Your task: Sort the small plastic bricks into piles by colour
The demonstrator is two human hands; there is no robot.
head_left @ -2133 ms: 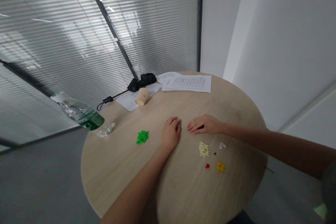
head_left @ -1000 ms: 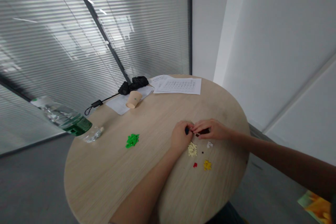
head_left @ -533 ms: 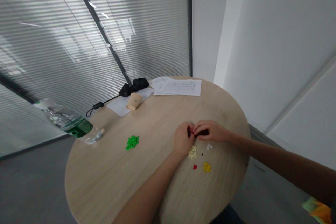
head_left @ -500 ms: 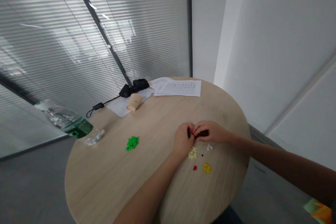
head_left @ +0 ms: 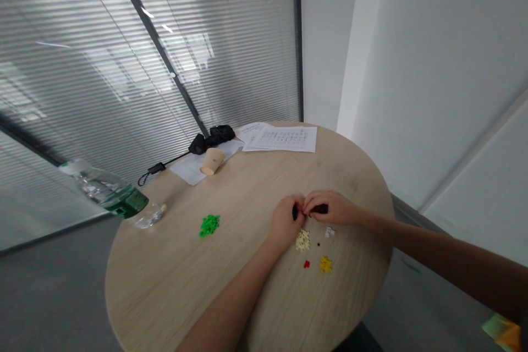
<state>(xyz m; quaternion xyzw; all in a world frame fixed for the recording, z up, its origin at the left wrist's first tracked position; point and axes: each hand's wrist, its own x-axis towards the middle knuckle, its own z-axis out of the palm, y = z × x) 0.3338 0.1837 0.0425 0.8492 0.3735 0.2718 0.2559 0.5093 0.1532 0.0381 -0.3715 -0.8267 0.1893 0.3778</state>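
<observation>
My left hand (head_left: 285,221) and my right hand (head_left: 328,207) meet at the fingertips above the right part of the round table. Both are closed in a pinch. Something dark shows within the curl of each hand, too small and shaded to name. Just below the fingers lie a pile of cream pieces (head_left: 302,240) and a few whitish pieces (head_left: 329,232). Nearer me are yellow pieces (head_left: 325,264), a small red cluster (head_left: 306,264) and one tiny black piece (head_left: 318,244). A heap of bright green pieces (head_left: 210,225) sits farther left.
On the round wooden table (head_left: 173,286), a clear bottle with a green label (head_left: 130,202) stands at the left edge. A tilted paper cup (head_left: 212,161), a black folded umbrella (head_left: 220,133) and printed sheets (head_left: 284,138) lie at the back. A white wall (head_left: 433,93) rises on the right.
My fingers have shifted very slightly at the pinch, and the left hand has turned a little. The view has moved a touch; the piles on the table are unchanged.
</observation>
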